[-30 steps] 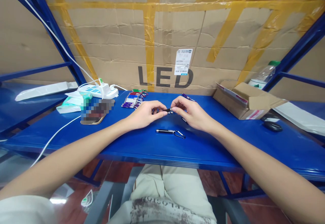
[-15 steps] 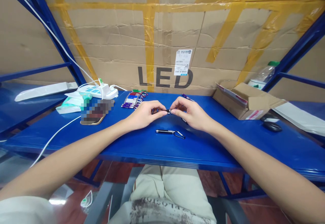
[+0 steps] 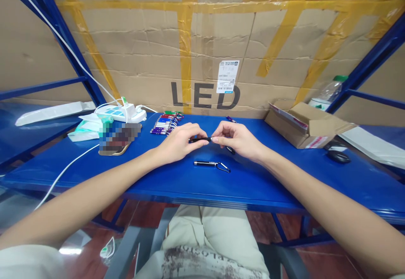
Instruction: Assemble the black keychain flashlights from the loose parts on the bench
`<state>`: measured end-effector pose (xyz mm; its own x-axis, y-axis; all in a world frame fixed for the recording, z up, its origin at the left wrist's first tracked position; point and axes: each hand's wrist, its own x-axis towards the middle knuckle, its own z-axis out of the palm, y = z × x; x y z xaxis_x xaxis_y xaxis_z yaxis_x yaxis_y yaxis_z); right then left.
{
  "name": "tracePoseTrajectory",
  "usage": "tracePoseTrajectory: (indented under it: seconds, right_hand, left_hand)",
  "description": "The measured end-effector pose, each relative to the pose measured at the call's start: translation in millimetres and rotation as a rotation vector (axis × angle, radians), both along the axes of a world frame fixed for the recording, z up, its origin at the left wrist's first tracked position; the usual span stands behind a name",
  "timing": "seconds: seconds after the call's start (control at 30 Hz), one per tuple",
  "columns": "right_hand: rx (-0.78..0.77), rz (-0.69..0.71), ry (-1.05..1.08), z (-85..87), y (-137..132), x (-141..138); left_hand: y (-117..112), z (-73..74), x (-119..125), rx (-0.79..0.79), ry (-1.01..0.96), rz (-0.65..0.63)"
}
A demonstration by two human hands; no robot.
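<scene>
My left hand is closed, pinching one end of a slim black penlight between thumb and fingers. At its other end my right hand pinches it near a silvery part. The penlight lies roughly level, a little above the table. A dark clip shows under my right fingers; how it joins the penlight is hidden. In front of my hands, a second black penlight with a carabiner clip lies on the blue table.
A row of coloured penlights lies behind my left hand, and a purple one behind my right. At left are a phone, a power strip and a white cable. An open cardboard box and black mouse sit right.
The silvery bit that showed between my fingertips is now mostly covered, and the black penlight shows as a longer straight piece between my hands. My hands have barely shifted.
</scene>
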<state>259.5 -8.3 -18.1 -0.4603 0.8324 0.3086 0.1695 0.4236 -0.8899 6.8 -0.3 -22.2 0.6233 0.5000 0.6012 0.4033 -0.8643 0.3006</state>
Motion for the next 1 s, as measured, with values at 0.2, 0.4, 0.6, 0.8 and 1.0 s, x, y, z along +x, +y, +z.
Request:
tracePoseTrajectory:
  seconds: [0.2, 0.4, 0.6, 0.8, 1.0]
  right_hand:
    - [-0.131, -0.027, 0.083, 2.3, -2, -3]
    - [-0.262, -0.023, 0.135, -1.2, 2, -2]
    - [-0.417, -0.001, 0.251, 1.4, -3, -8]
    - [-0.172, -0.036, 0.224, 0.8, -5, -13]
    - [-0.013, -0.057, 0.083, -4.1, -1, -10]
  left_hand:
    - [1, -0.7, -1, 0.126, -0.004, -0.016]
    - [2, -0.8, -2, 0.279, 0.066, -0.05]
    - [3, 2.1, -4, 0.356, 0.07, -0.034]
    - [6, -1.2, -2, 0.18, -0.063, -0.015]
    - [7, -6.9, 0, 0.132, -0.073, 0.006]
